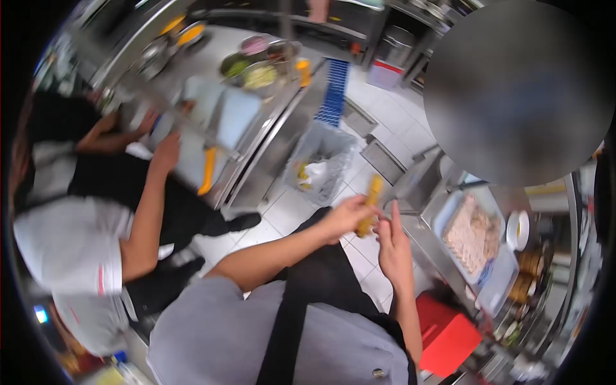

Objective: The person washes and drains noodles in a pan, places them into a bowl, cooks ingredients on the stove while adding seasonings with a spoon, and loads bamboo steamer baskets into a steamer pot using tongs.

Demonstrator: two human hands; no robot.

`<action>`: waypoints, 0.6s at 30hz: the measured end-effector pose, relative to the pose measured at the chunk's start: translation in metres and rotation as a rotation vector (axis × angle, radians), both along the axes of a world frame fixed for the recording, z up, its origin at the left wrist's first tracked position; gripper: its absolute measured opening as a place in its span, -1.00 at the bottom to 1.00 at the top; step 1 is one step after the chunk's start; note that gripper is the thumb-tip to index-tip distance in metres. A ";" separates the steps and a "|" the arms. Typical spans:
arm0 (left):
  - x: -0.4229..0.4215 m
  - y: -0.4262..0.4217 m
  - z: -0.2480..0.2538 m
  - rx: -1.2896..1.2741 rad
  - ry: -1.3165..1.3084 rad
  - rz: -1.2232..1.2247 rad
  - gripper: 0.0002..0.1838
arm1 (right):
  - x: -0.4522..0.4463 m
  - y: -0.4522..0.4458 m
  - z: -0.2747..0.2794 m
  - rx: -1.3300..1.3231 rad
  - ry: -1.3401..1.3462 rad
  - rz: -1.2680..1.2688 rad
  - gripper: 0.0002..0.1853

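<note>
In front of my apron, my left hand (350,218) is closed on a yellow object (371,202), blurred, which looks like a handle and stands roughly upright between my hands. Close on its right is my right hand (394,247), with the index finger stretched out and the other fingers partly curled; whether it touches the yellow object is too blurred to tell. Below and beyond my hands, a bin with a clear liner (321,163) stands on the tiled floor with some waste inside.
Co-workers (77,237) stand at the left by a steel counter with cutting boards (237,119), a yellow-handled knife (208,170) and bowls (260,76). On the right counter sits a tray of pale food (471,231). A red box (446,337) is near my right forearm.
</note>
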State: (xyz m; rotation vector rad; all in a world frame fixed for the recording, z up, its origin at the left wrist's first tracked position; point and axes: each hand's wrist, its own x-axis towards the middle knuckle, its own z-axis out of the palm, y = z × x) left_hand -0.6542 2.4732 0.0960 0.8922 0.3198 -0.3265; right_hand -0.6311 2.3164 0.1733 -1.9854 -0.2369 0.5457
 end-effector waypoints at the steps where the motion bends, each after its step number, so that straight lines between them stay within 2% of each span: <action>1: 0.019 0.011 -0.012 -0.008 0.018 0.066 -0.69 | 0.020 0.004 0.009 -0.091 -0.061 0.040 -0.27; 2: 0.039 0.018 -0.026 -0.028 0.040 0.112 -0.68 | 0.034 0.001 0.013 -0.201 -0.110 0.061 -0.26; 3: 0.064 0.027 -0.031 -0.011 -0.015 0.075 -0.68 | 0.049 -0.005 0.012 -0.223 -0.108 -0.047 -0.26; 4: 0.091 0.034 -0.035 -0.005 -0.074 0.052 -0.67 | 0.064 -0.011 0.010 -0.184 -0.120 -0.045 -0.24; 8: 0.208 0.038 -0.012 0.204 -0.078 0.071 -0.70 | 0.103 -0.042 0.019 -0.151 -0.055 -0.091 -0.22; 9: 0.233 0.038 -0.012 0.210 -0.129 0.083 -0.67 | 0.112 -0.049 0.019 -0.176 -0.065 -0.205 -0.22; 11: 0.297 0.032 -0.015 0.210 -0.215 0.093 -0.58 | 0.133 -0.063 0.010 -0.249 -0.103 -0.092 -0.22; 12: 0.320 0.027 -0.015 0.211 -0.237 0.116 -0.52 | 0.142 -0.069 0.005 -0.266 -0.097 -0.136 -0.22; 16: 0.399 0.005 -0.001 0.254 -0.280 0.172 -0.45 | 0.206 -0.077 -0.003 -0.278 -0.147 -0.044 -0.23; 18: 0.430 -0.005 0.011 0.475 -0.288 0.044 -0.44 | 0.241 -0.070 0.008 -0.201 -0.045 -0.106 -0.25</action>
